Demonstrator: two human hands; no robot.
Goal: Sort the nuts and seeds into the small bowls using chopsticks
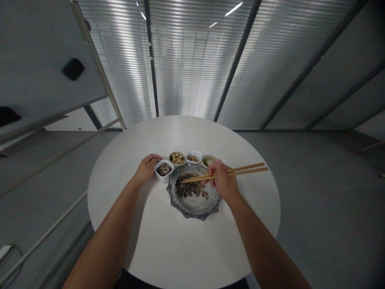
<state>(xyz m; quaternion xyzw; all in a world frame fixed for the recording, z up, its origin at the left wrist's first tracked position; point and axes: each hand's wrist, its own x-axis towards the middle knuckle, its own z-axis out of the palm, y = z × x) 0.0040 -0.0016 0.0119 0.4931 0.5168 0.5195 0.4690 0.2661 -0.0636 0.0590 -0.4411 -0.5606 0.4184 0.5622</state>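
Observation:
My right hand (224, 180) is closed round a pair of wooden chopsticks (246, 169). The chopstick tips reach into a scalloped glass bowl (195, 210), down at a heap of dark seeds (189, 188) that look like sunflower seeds. Whether the tips pinch a seed is too small to tell. My left hand (148, 167) curls round the left and far side of a small white square bowl (165, 179), which holds striped sunflower seeds (164, 169). Its thumb is hard to make out.
Behind the glass bowl stand a small bowl of peanuts (177, 158), a white dish with brown nuts (193, 157) and a greenish bowl (207, 160) partly behind my right hand. All sit on a round white table (186, 245). A whiteboard on a metal frame (99, 68) stands left.

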